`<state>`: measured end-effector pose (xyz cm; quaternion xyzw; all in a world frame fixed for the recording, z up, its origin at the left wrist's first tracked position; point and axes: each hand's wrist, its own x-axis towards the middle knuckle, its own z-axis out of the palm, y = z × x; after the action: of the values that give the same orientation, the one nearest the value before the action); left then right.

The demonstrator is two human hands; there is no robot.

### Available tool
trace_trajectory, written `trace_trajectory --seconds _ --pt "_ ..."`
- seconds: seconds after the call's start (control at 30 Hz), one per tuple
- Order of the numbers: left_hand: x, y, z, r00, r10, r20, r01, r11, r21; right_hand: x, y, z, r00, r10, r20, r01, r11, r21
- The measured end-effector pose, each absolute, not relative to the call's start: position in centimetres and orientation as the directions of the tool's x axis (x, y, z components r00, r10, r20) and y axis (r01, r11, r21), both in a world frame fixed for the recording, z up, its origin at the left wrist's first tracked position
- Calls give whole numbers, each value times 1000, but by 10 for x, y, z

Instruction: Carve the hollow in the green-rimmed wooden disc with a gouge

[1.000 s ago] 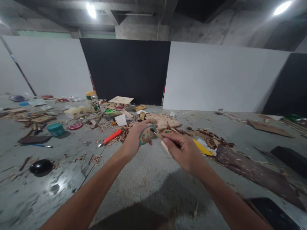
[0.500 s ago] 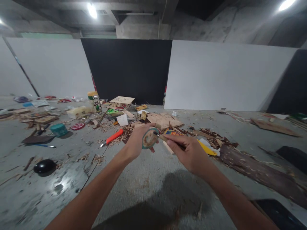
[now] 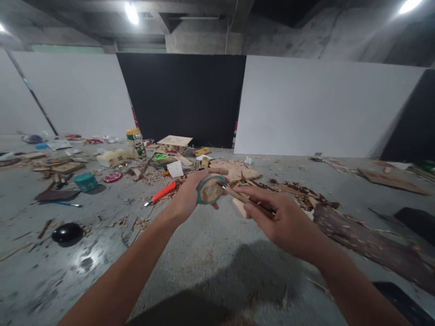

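My left hand [image 3: 190, 191] is closed on the edge of a round teal-rimmed disc [image 3: 208, 199], whose tan, unevenly coated face is tilted toward me. Some of its fingers are hidden behind the disc. My right hand [image 3: 275, 215] grips a thin paintbrush [image 3: 239, 197] by its wooden handle. The brush's dark tip meets the upper right part of the disc's face. Left of my left hand, an orange-handled cutter [image 3: 163, 192] lies on the floor. Under the right hand's fingers a pale wood block [image 3: 239, 207] shows in part.
Wood shavings and scraps [image 3: 299, 194] litter the grey floor. On the left stand a teal jar [image 3: 86, 182], a black rounded object [image 3: 67, 232] and a yellow-capped bottle [image 3: 136, 145]. A long brown bark strip [image 3: 360, 244] lies at right. White and black panels [image 3: 183, 99] stand behind.
The disc has turned and shifted slightly left, showing more of its face. My right hand has moved a little right and down, with the brush tip still at the disc.
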<state>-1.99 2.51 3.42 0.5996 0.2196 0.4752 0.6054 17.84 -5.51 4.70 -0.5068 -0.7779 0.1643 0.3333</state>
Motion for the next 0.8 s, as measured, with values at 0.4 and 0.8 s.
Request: trace_trajectory --seconds 0.4,0.8 --pt "-22 27 32 486 825 289 -351 -118 929 174 -57 45 -264 886 380 641 456 -618" --pt "-22 22 34 426 819 385 -384 -221 896 164 -66 45 -303 855 421 582 516 -628"
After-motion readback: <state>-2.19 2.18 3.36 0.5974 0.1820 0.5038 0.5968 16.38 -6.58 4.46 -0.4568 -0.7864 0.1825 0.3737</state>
